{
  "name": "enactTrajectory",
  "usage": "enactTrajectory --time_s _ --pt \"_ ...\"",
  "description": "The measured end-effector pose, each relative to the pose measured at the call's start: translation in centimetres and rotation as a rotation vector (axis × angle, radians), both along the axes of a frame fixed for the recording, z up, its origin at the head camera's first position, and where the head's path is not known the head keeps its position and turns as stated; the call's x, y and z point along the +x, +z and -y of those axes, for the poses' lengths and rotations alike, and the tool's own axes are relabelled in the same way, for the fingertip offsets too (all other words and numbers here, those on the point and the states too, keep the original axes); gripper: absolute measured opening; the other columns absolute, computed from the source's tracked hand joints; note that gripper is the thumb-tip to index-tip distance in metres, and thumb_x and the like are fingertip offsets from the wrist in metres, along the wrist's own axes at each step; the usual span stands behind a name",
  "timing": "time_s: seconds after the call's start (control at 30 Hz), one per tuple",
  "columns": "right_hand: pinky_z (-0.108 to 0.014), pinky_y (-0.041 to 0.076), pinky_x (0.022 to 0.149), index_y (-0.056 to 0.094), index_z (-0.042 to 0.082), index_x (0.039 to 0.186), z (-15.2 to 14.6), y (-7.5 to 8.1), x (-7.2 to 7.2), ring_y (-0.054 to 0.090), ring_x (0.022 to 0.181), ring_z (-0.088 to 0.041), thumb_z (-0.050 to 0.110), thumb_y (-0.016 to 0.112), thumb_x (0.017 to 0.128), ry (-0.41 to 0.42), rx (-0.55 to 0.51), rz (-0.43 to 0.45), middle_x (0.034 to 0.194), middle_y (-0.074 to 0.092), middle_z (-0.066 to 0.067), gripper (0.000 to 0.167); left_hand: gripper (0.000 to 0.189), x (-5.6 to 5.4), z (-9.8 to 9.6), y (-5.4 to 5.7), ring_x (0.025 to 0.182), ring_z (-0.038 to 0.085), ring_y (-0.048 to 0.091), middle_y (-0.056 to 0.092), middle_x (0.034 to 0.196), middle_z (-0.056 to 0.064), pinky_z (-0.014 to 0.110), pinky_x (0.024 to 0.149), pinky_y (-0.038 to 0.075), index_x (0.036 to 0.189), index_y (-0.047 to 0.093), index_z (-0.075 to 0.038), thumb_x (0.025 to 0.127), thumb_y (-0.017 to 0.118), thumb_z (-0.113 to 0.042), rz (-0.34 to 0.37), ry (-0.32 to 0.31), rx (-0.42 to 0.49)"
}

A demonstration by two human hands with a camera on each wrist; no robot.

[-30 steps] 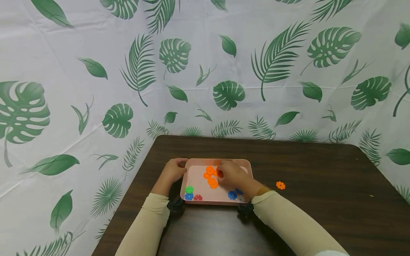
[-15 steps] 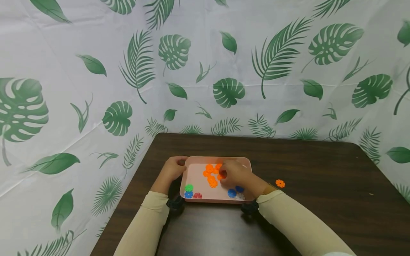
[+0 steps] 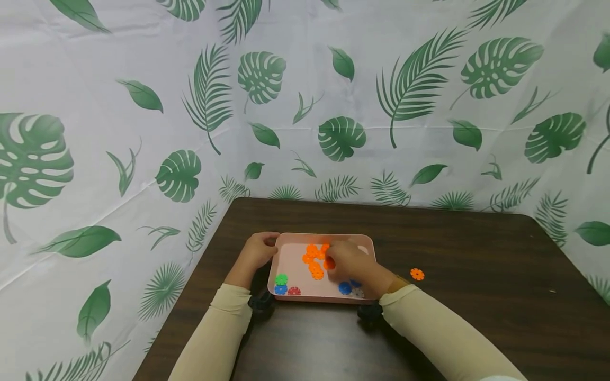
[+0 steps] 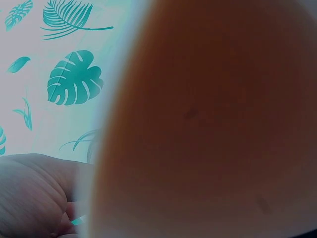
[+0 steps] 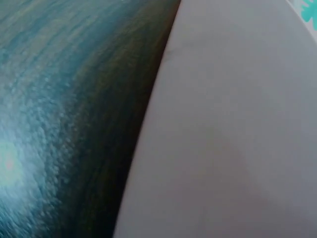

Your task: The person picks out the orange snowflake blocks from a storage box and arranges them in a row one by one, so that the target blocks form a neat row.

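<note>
A shallow pink tray [image 3: 305,291] lies on the table with flower-shaped plastic discs in it. My left hand [image 3: 256,253] holds the tray's left side near the far corner, thumb at the rim. Inside the tray, my right hand [image 3: 351,263] is bent down, its fingertips pinching an orange disc [image 3: 329,264] beside a cluster of orange discs [image 3: 313,256]. The palm side and most of its fingers are hidden. A blurred brown surface fills most of the left wrist view; in the right wrist view, the pale tray wall [image 5: 213,124] takes up the right side.
A green disc [image 3: 281,279], a blue disc [image 3: 280,290] and a red disc [image 3: 294,291] sit in the near left tray corner. More blue discs [image 3: 345,288] lie near right. One orange disc [image 3: 416,274] rests on the dark table [image 3: 476,254]. A leaf-print cloth [image 3: 295,148] hangs behind.
My right hand lifts slightly off the orange discs, shifts a little right, then comes back down by one of them. The left hand keeps its place at the tray.
</note>
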State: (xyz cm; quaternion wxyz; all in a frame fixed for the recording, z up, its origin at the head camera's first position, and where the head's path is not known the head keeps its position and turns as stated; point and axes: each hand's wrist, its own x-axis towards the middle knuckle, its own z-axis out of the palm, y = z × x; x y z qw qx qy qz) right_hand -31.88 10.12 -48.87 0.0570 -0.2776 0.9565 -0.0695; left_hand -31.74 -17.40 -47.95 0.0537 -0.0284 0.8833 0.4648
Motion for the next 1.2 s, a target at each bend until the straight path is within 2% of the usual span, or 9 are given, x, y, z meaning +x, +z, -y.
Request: enactTrajectory --time_s 0.2,0.37,0.73,1.0,1.07,1.2 --pt "-0.037 0.041 0.076 0.069 0.014 0.094 0.4 0.0 0.2 0.050 0.074 -0.019 0.030 0.083 0.077 0.009 0.026 -0.027 0.084 0.052 0.002 0.027 0.046 0.1 0.0 0.2 0.097 0.031 0.073 0.070 0.123 0.022 0.047 0.087 0.061 0.138 0.066 -0.007 0.092 0.069 -0.005 -0.002 0.004 0.000" --pt "-0.036 0.043 0.078 0.069 0.013 0.099 0.7 0.1 0.5 0.049 0.076 -0.019 0.031 0.084 0.078 0.017 0.070 -0.049 0.083 0.052 0.003 0.032 0.047 0.2 0.0 0.1 0.094 0.029 0.072 0.071 0.120 0.021 0.046 0.085 0.061 0.138 0.067 -0.007 0.091 0.070 -0.005 -0.007 0.006 -0.009" --pt "-0.036 0.044 0.080 0.066 0.015 0.092 1.0 0.9 1.2 0.048 0.073 -0.018 0.029 0.083 0.084 0.108 0.164 -0.126 0.076 0.051 0.004 0.023 0.047 0.1 0.0 0.1 0.093 0.028 0.073 0.071 0.119 0.020 0.046 0.085 0.061 0.138 0.067 -0.008 0.091 0.070 -0.005 -0.002 0.003 -0.004" --pt "-0.042 0.043 0.092 0.066 0.016 0.090 1.1 1.0 1.4 0.049 0.071 -0.018 0.030 0.081 0.086 0.115 0.177 -0.142 0.076 0.052 0.005 0.021 0.046 0.2 0.1 0.0 0.095 0.030 0.073 0.071 0.121 0.020 0.047 0.086 0.061 0.138 0.066 -0.008 0.092 0.070 -0.005 -0.005 0.011 -0.005" --pt "-0.040 0.045 0.090 0.066 0.016 0.090 1.1 1.0 1.4 0.049 0.072 -0.018 0.030 0.081 0.086 0.108 0.166 -0.138 0.077 0.052 0.005 0.021 0.046 0.3 0.0 0.1 0.096 0.030 0.073 0.071 0.121 0.020 0.047 0.086 0.061 0.138 0.066 -0.007 0.092 0.069 -0.005 -0.003 0.012 -0.007" --pt "-0.034 0.046 0.078 0.065 0.018 0.089 0.7 1.1 1.2 0.049 0.072 -0.018 0.028 0.081 0.084 0.073 0.117 -0.113 0.076 0.052 0.005 0.020 0.046 0.3 0.0 0.2 0.095 0.030 0.073 0.071 0.121 0.021 0.047 0.086 0.061 0.138 0.066 -0.008 0.092 0.070 -0.005 0.002 0.016 -0.001"
